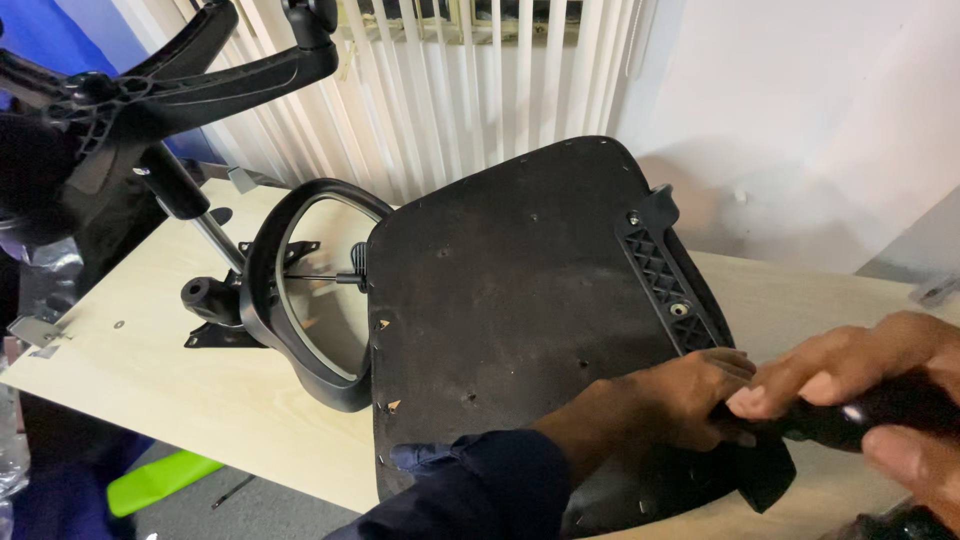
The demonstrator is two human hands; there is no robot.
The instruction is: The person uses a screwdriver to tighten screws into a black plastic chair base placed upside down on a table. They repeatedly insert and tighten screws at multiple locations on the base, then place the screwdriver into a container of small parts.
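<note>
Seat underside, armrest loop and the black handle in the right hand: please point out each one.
Seat point(510, 300), head view, bare middle of its dark underside.
Armrest loop point(262, 300), head view, left side of the black ring.
Handle point(850, 420), head view, shiny part between the right hand's fingers.

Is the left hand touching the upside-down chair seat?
Touching. The head view shows the left hand resting flat on the black seat underside, beside the armrest bracket.

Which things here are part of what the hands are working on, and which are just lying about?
In use:
- upturned seat pan
- armrest bracket on its right edge
- dark tool handle in the right hand
- left hand steadying the pan

Lying about:
- loop armrest
- chair base
- gas cylinder
- tilt mechanism
- table
</note>
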